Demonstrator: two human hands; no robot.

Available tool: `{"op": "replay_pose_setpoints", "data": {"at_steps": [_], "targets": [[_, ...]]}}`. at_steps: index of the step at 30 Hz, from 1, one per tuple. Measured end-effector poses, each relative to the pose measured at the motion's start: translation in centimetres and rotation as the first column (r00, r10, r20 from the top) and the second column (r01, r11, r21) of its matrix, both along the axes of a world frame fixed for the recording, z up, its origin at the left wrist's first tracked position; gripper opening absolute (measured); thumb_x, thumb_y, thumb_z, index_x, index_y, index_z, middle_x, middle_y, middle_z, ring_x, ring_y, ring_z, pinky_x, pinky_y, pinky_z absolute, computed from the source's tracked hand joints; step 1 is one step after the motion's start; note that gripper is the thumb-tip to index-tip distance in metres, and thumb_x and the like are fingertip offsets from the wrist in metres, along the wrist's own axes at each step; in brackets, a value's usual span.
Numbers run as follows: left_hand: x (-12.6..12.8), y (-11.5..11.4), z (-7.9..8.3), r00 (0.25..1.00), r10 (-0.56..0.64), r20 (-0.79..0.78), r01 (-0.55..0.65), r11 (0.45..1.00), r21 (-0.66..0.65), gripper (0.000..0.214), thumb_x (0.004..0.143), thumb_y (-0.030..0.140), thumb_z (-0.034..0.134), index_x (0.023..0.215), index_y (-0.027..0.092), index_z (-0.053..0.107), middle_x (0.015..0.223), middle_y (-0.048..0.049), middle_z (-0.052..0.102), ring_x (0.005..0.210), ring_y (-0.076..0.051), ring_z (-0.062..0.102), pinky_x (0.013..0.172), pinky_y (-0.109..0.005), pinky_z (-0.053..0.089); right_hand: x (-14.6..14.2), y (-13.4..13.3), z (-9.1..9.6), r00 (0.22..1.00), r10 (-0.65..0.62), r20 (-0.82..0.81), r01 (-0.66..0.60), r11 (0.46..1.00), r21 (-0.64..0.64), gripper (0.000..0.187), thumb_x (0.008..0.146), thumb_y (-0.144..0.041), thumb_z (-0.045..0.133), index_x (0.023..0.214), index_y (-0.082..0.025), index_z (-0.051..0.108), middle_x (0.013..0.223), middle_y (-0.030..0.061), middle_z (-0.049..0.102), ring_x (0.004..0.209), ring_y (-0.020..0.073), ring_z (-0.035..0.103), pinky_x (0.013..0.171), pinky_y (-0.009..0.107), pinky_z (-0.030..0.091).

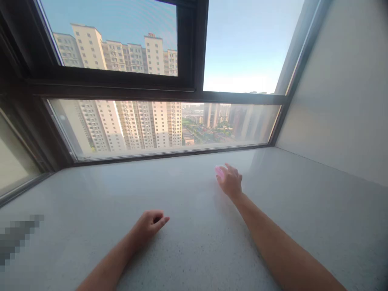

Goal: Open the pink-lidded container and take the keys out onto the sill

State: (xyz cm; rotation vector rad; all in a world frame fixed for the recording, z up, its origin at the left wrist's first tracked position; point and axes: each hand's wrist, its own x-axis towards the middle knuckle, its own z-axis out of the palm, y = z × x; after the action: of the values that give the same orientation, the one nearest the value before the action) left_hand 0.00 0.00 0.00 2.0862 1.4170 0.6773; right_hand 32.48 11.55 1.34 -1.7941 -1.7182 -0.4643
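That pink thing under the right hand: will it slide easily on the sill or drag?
The pink thing lies mostly hidden under the right hand, so it is probably small and light. The sill looks smooth, so it likely slides easily. Stiffness cannot be told.

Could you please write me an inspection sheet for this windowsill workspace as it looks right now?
Surface: pale speckled stone sill, wide and flat, running up to the window.
Job's things: small pink object under the fingers of the right hand; what it is cannot be told.
Clutter: nothing seen on the sill besides the pink object; a pixelated patch at the left edge hides what lies there.
Hands: right hand reaches far forward, resting on the pink object; left hand loosely curled, resting on the sill, holding nothing.
Cables: nothing seen.
Surroundings: dark-framed window with tower blocks outside; plain wall at right.
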Motion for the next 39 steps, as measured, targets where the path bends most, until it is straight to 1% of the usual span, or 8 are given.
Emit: {"op": "replay_pose_setpoints", "data": {"at_steps": [4,14,21,26,30,32,35,39], "targets": [[0.0,0.0,0.0,1.000,-0.005,-0.004,0.005,1.000,0.011,0.038,0.079,0.045,0.041,0.053,0.021,0.027,0.056,0.0057,0.021,0.053,-0.010,0.024,0.050,-0.023,0.018,0.4,0.4,-0.8,0.995,-0.077,0.069,0.082,0.993,-0.080,0.042,0.081,-0.039,0.047,0.121,-0.025,0.047,0.134,0.0080,0.037,0.118,0.0289,0.030,0.089,0.044,0.027],[-0.1,0.1,-0.2,1.000,0.001,-0.012,-0.001,1.000,0.006,0.038,0.079,0.046,0.041,0.054,0.021,0.028,0.057,0.0060,0.021,0.054,-0.010,0.024,0.051,-0.023,0.019,0.3,0.2,-0.5,0.996,-0.039,0.081,0.053,0.983,-0.177,0.044,0.082,-0.035,0.047,0.125,-0.028,0.043,0.132,0.0065,0.041,0.109,0.0278,0.038,0.080,0.040,0.037],[0.4,-0.3,0.6,0.993,0.026,0.117,-0.026,1.000,0.000,0.029,0.079,0.041,0.044,0.061,0.018,0.043,0.056,0.0064,0.031,0.054,-0.011,0.031,0.052,-0.021,0.025,-3.5,-2.1,0.9,0.964,0.251,0.087,-0.219,0.937,-0.272,0.050,0.080,-0.024,0.048,0.129,-0.024,0.038,0.134,0.0093,0.038,0.109,0.0279,0.039,0.083,0.040,0.036],[0.3,-0.1,0.7,0.972,0.066,0.226,-0.049,0.995,-0.083,0.030,0.080,0.043,0.043,0.072,0.016,0.052,0.057,0.0053,0.041,0.050,-0.010,0.039,0.049,-0.020,0.030,-7.8,-5.9,1.9,0.819,0.570,0.061,-0.529,0.793,-0.303,0.056,0.081,-0.020,0.046,0.135,-0.022,0.029,0.138,0.0092,0.033,0.118,0.0258,0.031,0.093,0.041,0.030],[0.0,0.1,0.7,0.955,0.083,0.284,-0.054,0.993,-0.109,0.035,0.078,0.046,0.047,0.070,0.013,0.056,0.056,0.0030,0.051,0.048,-0.010,0.044,0.047,-0.020,0.033,-9.7,-8.7,2.5,0.574,0.818,0.025,-0.765,0.547,-0.341,0.058,0.082,-0.022,0.048,0.135,-0.027,0.026,0.142,0.0037,0.027,0.123,0.0238,0.026,0.097,0.040,0.028],[-0.1,0.0,0.9,0.949,0.103,0.298,-0.059,0.986,-0.154,0.039,0.077,0.049,0.049,0.065,0.012,0.057,0.051,0.0025,0.053,0.045,-0.010,0.045,0.045,-0.020,0.032,-10.1,-9.5,2.7,0.499,0.867,0.002,-0.810,0.467,-0.354,0.059,0.082,-0.023,0.048,0.136,-0.028,0.026,0.142,0.0016,0.027,0.124,0.0230,0.025,0.099,0.039,0.027],[0.5,-0.6,1.3,0.924,0.160,0.347,-0.056,0.955,-0.290,0.046,0.075,0.054,0.048,0.063,0.010,0.061,0.049,-0.0003,0.058,0.041,-0.011,0.049,0.040,-0.020,0.032,-10.2,-9.8,2.9,0.477,0.878,-0.026,-0.825,0.438,-0.358,0.057,0.083,-0.024,0.048,0.136,-0.027,0.026,0.142,0.0017,0.027,0.125,0.0227,0.024,0.101,0.039,0.025],[2.6,-1.7,1.5,0.813,0.302,0.498,-0.025,0.873,-0.488,0.047,0.069,0.056,0.055,0.072,0.010,0.064,0.070,-0.0092,0.069,0.052,-0.016,0.062,0.042,-0.021,0.039,-10.2,-9.8,2.8,0.480,0.877,-0.033,-0.825,0.439,-0.355,0.058,0.083,-0.023,0.049,0.136,-0.027,0.027,0.142,0.0027,0.027,0.125,0.0225,0.025,0.101,0.039,0.025]]}}
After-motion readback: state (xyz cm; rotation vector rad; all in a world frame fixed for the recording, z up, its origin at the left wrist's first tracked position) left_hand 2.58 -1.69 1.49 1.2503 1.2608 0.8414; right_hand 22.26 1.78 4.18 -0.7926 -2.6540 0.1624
